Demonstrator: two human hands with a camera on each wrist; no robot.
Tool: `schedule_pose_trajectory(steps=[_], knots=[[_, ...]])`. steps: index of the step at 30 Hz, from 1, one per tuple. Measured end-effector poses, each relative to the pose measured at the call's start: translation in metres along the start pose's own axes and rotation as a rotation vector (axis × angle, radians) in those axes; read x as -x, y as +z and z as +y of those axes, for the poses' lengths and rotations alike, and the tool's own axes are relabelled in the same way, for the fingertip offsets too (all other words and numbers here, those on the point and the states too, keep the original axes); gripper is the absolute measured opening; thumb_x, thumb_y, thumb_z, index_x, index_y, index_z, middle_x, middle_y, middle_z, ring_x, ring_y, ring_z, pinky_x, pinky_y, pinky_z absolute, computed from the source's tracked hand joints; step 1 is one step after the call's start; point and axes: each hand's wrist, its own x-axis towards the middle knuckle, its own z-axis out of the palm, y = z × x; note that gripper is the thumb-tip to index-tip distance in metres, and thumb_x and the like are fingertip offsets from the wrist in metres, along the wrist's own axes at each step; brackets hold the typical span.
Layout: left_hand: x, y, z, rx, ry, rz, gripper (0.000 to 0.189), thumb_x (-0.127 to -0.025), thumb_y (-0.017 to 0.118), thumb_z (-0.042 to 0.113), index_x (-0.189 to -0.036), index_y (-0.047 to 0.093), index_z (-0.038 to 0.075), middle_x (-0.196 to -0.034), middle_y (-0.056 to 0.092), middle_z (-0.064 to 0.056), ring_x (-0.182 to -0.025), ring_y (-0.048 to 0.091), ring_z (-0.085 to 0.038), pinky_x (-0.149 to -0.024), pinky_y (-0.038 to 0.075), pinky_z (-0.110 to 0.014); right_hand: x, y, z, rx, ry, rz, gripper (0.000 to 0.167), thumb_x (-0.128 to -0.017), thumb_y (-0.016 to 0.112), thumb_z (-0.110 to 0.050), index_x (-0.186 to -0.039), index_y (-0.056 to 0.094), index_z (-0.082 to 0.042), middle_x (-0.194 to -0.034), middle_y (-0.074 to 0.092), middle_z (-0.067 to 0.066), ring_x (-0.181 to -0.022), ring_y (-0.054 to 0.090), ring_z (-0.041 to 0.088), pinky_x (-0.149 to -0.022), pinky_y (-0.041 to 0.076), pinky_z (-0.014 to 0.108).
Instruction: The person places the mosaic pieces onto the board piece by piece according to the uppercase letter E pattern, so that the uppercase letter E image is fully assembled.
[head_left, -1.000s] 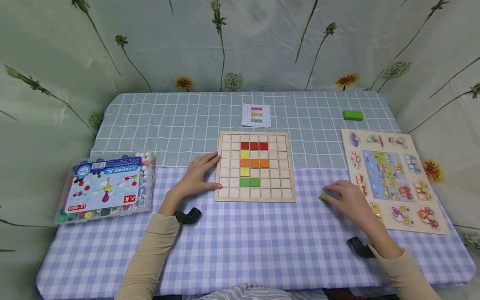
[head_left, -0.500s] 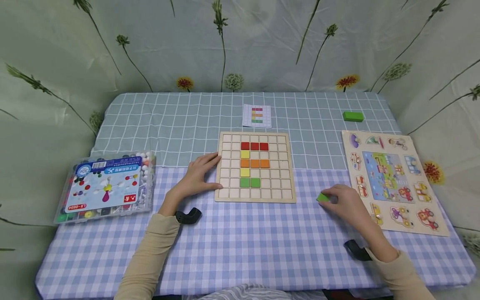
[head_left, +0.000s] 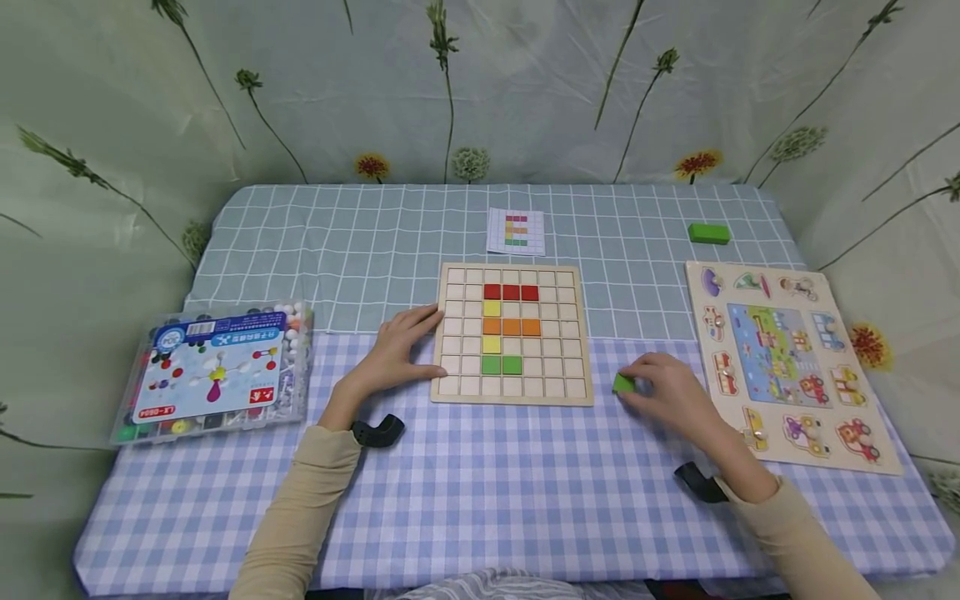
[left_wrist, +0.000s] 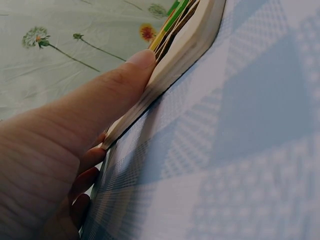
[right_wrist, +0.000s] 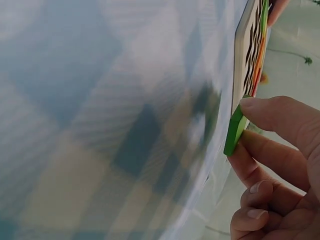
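Note:
The wooden grid board [head_left: 557,383] lies flat at the middle of the table, with red [head_left: 511,292], yellow [head_left: 491,344], orange [head_left: 511,327] and green tiles [head_left: 512,365] set in its squares. My left hand [head_left: 393,354] rests at its left edge, thumb and fingers spread against the rim; the left wrist view shows the thumb [left_wrist: 120,82] on the board's side. To the right of the board, my right hand [head_left: 667,396] pinches a small green square tile [right_wrist: 236,131] between thumb and fingers. In the right wrist view the tile is tilted and held above the cloth.
Behind the board lies a printed pattern card [head_left: 516,232]. A green block [head_left: 708,234] is at the back right, above a wooden picture puzzle [head_left: 806,450]. On the left stands a clear box of molecule model parts [head_left: 213,367]. Checked cloth [head_left: 510,500] covers the front.
My right hand has moved left toward the board, carrying the green tile. The left hand keeps its place at the board's edge.

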Motion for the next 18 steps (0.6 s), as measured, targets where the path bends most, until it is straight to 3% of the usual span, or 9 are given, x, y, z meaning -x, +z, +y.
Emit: schedule_pose_trajectory(steps=[11, 18], knots=[[0.0, 0.0, -0.001, -0.001, -0.002, 0.01, 0.091, -0.071, 0.079, 0.039, -0.146, 0.035, 0.012, -0.153, 0.032, -0.011, -0.138, 0.028, -0.033, -0.096, 0.027, -0.052, -0.021, 0.008, -0.017, -0.001, -0.096, -0.025, 0.022, -0.072, 0.077, -0.009, -0.092, 0.074, -0.001, -0.085, 0.067, 0.009, -0.083, 0.061, 0.024, -0.073, 0.049, 0.039], [-0.001, 0.001, -0.001, -0.002, -0.015, 0.004, 0.091, -0.072, 0.079, 0.039, -0.147, 0.034, 0.012, -0.154, 0.031, -0.01, -0.139, 0.027, -0.033, -0.098, 0.026, -0.054, -0.041, 0.018, -0.037, -0.036, -0.133, -0.081, 0.02, -0.073, 0.076, -0.01, -0.092, 0.074, -0.003, -0.087, 0.068, 0.007, -0.082, 0.059, 0.021, -0.071, 0.049, 0.034]])
